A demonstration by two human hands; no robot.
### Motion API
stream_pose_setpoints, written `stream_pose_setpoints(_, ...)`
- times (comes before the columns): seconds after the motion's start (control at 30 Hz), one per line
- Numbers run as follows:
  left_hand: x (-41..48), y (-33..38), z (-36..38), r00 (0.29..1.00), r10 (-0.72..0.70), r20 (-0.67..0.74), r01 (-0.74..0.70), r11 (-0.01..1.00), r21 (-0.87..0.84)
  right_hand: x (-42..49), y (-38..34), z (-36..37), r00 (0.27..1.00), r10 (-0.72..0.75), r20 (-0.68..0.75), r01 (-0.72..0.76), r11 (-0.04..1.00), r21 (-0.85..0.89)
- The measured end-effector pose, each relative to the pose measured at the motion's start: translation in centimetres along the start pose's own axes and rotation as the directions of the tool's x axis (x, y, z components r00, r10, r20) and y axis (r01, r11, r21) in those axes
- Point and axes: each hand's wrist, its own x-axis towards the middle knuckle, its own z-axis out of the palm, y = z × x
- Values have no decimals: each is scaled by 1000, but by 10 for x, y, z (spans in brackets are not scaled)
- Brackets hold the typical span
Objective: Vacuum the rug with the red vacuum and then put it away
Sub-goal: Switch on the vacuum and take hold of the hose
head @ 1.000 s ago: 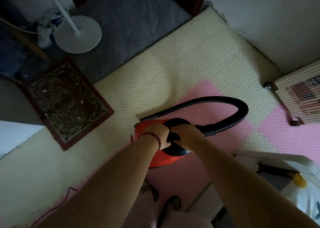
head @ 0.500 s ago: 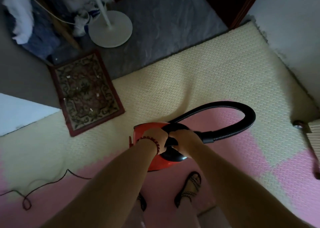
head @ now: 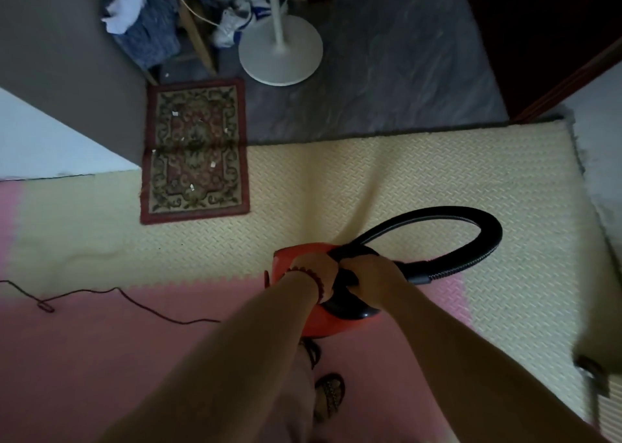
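Note:
The red vacuum [head: 290,260] with a black top hangs in front of me above the pink and cream foam mats. My left hand [head: 314,269], a bead bracelet on its wrist, and my right hand [head: 373,272] both grip the black handle on its top. Its black hose [head: 484,240] loops out to the right and back over the body. The small patterned rug [head: 195,153] with a dark red border lies to the upper left, with several white scraps on it. The vacuum is well apart from the rug.
A thin cord [head: 134,303] trails across the pink mat at left. A white fan base [head: 281,52] stands on the grey floor behind the rug, with shoes [head: 235,25] and clothes beside it. A grey wall corner [head: 67,72] borders the rug's left side. My sandalled foot [head: 328,395] is below.
My view has swung left while I carry the vacuum, so the rug now lies squarer and nearer the middle. Both hands keep their grip on the handle. The slatted object at right has left view.

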Motion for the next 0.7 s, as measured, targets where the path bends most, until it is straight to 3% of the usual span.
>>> stream_pose_setpoints(0.4, 64, -21, -61, 987, -130, 94, 123, 989, 77, 69, 39, -53, 996, -54, 68, 45, 990, 131)
stream_pose_setpoints(0.7, 120, -11, -123, 961, -273, 33, 275, 955, -108, 117, 100, -124, 979, -166, 123, 163, 986, 33)
